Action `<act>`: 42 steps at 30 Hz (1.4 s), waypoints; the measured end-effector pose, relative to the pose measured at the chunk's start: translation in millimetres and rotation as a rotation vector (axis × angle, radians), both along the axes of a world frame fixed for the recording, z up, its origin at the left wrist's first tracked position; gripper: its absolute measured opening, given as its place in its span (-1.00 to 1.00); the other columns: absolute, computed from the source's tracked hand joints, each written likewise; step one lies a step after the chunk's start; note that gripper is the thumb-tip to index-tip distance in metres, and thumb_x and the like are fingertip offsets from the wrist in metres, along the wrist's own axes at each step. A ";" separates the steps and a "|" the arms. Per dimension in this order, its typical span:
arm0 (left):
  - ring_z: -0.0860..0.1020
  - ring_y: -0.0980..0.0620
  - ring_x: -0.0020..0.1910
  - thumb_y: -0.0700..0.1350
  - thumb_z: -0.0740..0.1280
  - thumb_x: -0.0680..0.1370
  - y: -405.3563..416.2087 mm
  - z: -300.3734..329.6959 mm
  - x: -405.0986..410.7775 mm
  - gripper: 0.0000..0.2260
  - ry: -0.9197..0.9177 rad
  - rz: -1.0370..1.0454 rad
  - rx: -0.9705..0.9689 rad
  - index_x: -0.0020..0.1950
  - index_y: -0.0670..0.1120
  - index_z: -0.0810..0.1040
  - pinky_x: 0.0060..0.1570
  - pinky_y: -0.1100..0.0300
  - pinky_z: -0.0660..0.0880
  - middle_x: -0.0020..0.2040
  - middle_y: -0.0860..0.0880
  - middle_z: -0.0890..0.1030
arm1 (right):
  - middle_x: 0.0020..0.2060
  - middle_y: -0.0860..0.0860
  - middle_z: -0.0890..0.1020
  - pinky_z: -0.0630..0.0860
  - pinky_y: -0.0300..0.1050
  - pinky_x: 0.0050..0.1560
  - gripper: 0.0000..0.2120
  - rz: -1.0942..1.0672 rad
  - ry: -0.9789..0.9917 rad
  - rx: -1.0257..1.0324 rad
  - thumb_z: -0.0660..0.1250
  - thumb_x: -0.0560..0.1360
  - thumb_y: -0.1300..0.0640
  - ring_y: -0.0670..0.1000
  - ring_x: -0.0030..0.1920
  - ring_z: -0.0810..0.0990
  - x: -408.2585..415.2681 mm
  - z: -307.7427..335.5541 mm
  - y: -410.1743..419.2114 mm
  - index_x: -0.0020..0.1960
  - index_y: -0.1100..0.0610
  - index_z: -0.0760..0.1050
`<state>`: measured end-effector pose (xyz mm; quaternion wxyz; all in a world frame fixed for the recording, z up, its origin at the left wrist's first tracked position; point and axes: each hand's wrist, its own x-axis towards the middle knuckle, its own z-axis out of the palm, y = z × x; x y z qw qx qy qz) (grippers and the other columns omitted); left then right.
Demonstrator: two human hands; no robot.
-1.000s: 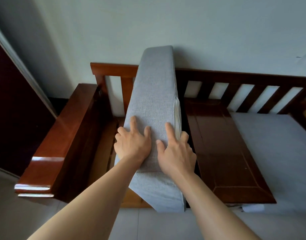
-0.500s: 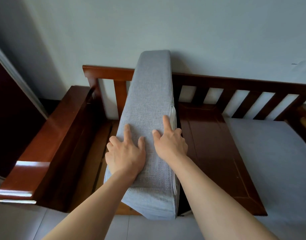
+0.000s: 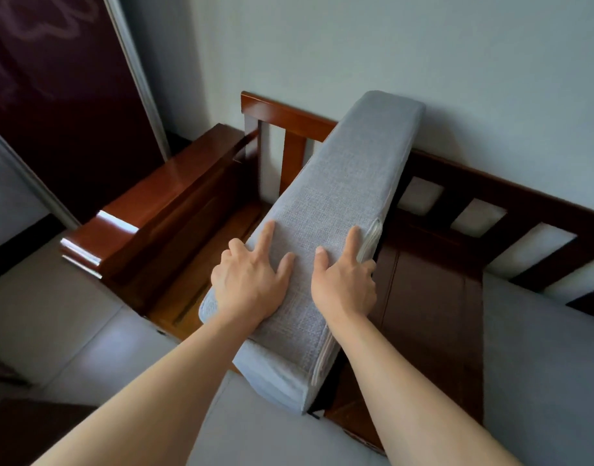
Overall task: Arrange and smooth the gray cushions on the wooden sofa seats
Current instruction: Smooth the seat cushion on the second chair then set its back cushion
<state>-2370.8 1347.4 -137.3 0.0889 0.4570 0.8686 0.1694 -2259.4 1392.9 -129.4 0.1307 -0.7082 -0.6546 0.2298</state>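
I have both palms on the upper narrow edge of a thick gray woven-fabric cushion, which stands on its side on the dark red-brown wooden sofa. My left hand lies flat on the left part of this edge, with the index finger stretched forward and the outer fingers bending over the left side. My right hand lies beside it, index finger forward, and its outer fingers go down over the right side next to the pale piped seam. Neither hand closes around the cushion; they press and steady it from above. I judge that they are there to keep the cushion from falling before it is tipped down onto a seat.

The long axis of the cushion runs from the front edge of the seat, near me, up and back to the slatted wooden backrest. The far end leans there, against the pale wall, and it is higher than the near end. The cushion stands between the bare left seat and the glossy wooden middle panel. Another gray seat cushion already lies flat at the right.
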 end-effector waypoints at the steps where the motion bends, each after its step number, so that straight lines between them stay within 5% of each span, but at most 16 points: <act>1: 0.43 -0.12 0.16 0.32 0.02 0.54 -1.1 0.5 8.7 -0.44 0.015 -0.001 -0.006 0.51 0.23 0.02 0.04 0.02 0.37 0.15 -0.13 0.39 | 0.28 0.26 0.32 0.42 0.02 0.07 -0.35 0.002 -0.006 -0.001 0.01 0.59 -0.23 0.24 0.16 0.49 7.6 1.0 -1.6 0.55 -0.08 -0.20; 15: 0.41 -0.08 0.05 0.33 -0.01 0.54 -68.2 -5.0 74.6 -0.43 0.062 0.100 0.007 0.51 0.20 -0.01 -0.08 0.08 0.30 0.07 -0.12 0.35 | 0.34 0.24 0.29 0.37 0.00 0.21 -0.30 0.156 -0.009 0.009 0.03 0.58 -0.26 0.26 0.22 0.46 67.4 -5.6 -55.4 0.56 -0.05 -0.19; 35: 0.41 -0.16 0.16 0.31 0.01 0.54 -106.9 -2.6 99.3 -0.43 0.010 0.656 -0.031 0.53 0.18 0.03 0.08 0.01 0.34 0.16 -0.17 0.37 | 0.34 0.20 0.29 0.41 -0.03 0.19 -0.29 0.734 0.112 0.037 0.13 0.54 -0.28 0.23 0.21 0.47 47.6 -10.3 -37.8 0.56 -0.08 -0.08; 42: 0.41 -0.11 0.19 0.29 0.02 0.56 -121.8 2.7 94.0 -0.46 -0.075 0.556 0.041 0.52 0.22 0.01 0.06 0.03 0.35 0.19 -0.10 0.36 | 0.38 0.22 0.28 0.41 0.02 0.19 -0.30 0.700 0.122 -0.092 0.12 0.54 -0.29 0.24 0.22 0.48 54.1 -3.1 -48.3 0.54 -0.20 -0.16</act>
